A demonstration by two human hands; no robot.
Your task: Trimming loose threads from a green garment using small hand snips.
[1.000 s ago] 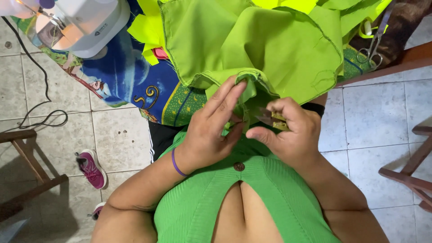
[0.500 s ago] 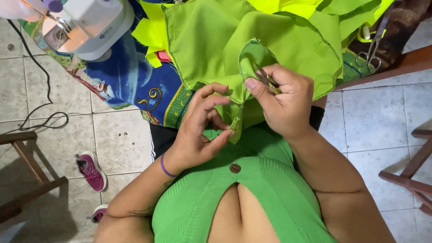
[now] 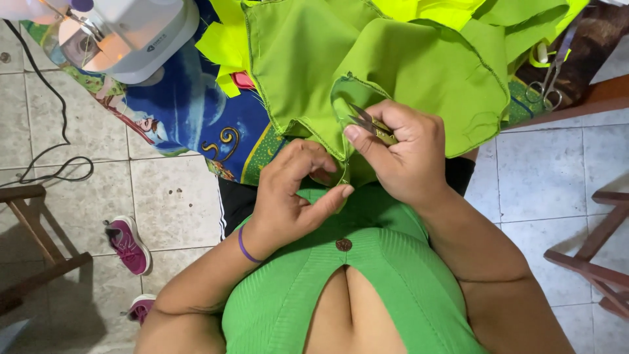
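A large piece of lime green fabric [image 3: 419,65] hangs off the table edge toward my lap. My right hand [image 3: 403,154] grips small metal thread snips [image 3: 365,121], their blades pointing up-left over a folded seam of the fabric. My left hand [image 3: 295,193] sits just below, thumb and fingers pinching the lower edge of the same seam. A purple band circles my left wrist.
A white sewing machine [image 3: 124,33] stands at the top left on a blue patterned cloth [image 3: 190,111]. Large scissors [image 3: 553,75] lie at the top right. Wooden chair frames [image 3: 593,262] flank me. A pink shoe [image 3: 128,244] and a black cable [image 3: 56,164] lie on the tiled floor.
My right hand lifted the snips up to the fabric seam. My left hand went from flat with spread fingers to a pinch on the seam's edge.
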